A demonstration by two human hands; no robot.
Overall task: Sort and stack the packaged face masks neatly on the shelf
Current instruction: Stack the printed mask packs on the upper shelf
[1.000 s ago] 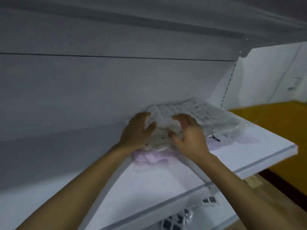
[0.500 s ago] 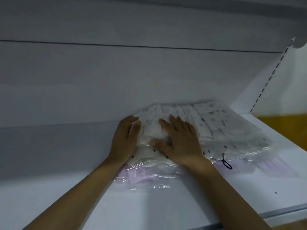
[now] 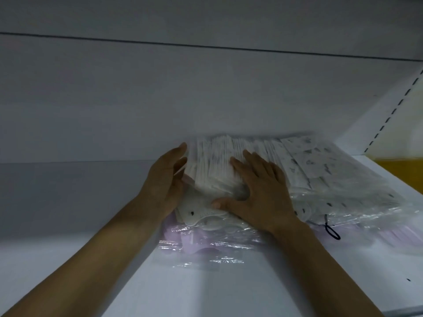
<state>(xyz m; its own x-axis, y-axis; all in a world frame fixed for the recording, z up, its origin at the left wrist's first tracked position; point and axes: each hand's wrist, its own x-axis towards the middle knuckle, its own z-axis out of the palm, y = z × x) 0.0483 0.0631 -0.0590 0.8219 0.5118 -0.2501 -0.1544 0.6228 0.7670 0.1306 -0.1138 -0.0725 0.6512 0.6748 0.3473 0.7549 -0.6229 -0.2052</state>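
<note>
Left hand (image 3: 164, 186) straighter now, mask pack (image 3: 320, 177) alongside

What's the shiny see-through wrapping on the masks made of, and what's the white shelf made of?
The wrapping looks like thin clear plastic film: glossy, wrinkled, the lilac masks show through. The shelf looks like painted metal or coated board, smooth and matte white; the picture cannot settle which.
</note>
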